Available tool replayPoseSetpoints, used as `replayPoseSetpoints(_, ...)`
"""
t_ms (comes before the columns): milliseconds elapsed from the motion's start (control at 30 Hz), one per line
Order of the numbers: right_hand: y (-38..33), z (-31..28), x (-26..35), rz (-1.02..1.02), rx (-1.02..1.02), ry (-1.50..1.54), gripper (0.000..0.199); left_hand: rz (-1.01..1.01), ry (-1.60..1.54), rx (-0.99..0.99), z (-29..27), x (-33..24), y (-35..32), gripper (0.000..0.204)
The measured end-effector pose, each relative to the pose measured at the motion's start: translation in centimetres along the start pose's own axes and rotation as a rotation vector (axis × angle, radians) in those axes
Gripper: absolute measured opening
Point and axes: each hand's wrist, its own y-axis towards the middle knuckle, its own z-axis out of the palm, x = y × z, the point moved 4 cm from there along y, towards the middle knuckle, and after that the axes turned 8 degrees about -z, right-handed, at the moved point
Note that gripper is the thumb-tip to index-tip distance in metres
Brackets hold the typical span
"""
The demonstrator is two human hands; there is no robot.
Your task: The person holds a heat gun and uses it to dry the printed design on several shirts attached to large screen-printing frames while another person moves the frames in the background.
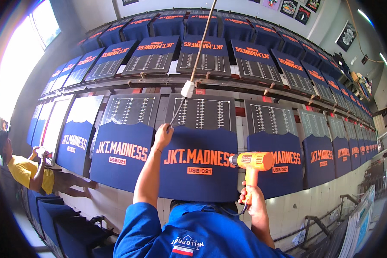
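My right hand (pixel 254 198) grips the handle of an orange heat gun (pixel 256 161), its dark nozzle turned to the left. A dark cord leaves the bottom of the handle by my wrist. My left arm reaches forward, and the left hand (pixel 163 136) is closed on a black cord (pixel 179 111). That cord runs up to a white socket block (pixel 188 89) hanging on a tan cable (pixel 203 38). Just beneath both hands, a navy T-shirt (pixel 198 182) with orange lettering lies stretched over a dark printing board (pixel 204 112) with white ruled markings.
Long rows of boards with similar navy shirts (pixel 118 148) stretch to both sides. Behind them runs a dark rail (pixel 228 83). A person in a yellow shirt (pixel 23 171) stands at the left, holding a small white object. Dark racks (pixel 66 219) and a metal railing (pixel 318 223) stand behind me.
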Motion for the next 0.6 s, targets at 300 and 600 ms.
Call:
replayPoseSetpoints(300,0.0,6.5,-1.3,-0.073,-0.023,-0.148,0.028,-0.264,-0.037,0.065,-12.9,1.8,-25.3,0.027)
replayPoseSetpoints(600,2.8,6.4,1.1,-0.095,-0.054,-0.426,0.024,-0.198,0.678,-0.458,-30.7,19.2,-29.9,0.022)
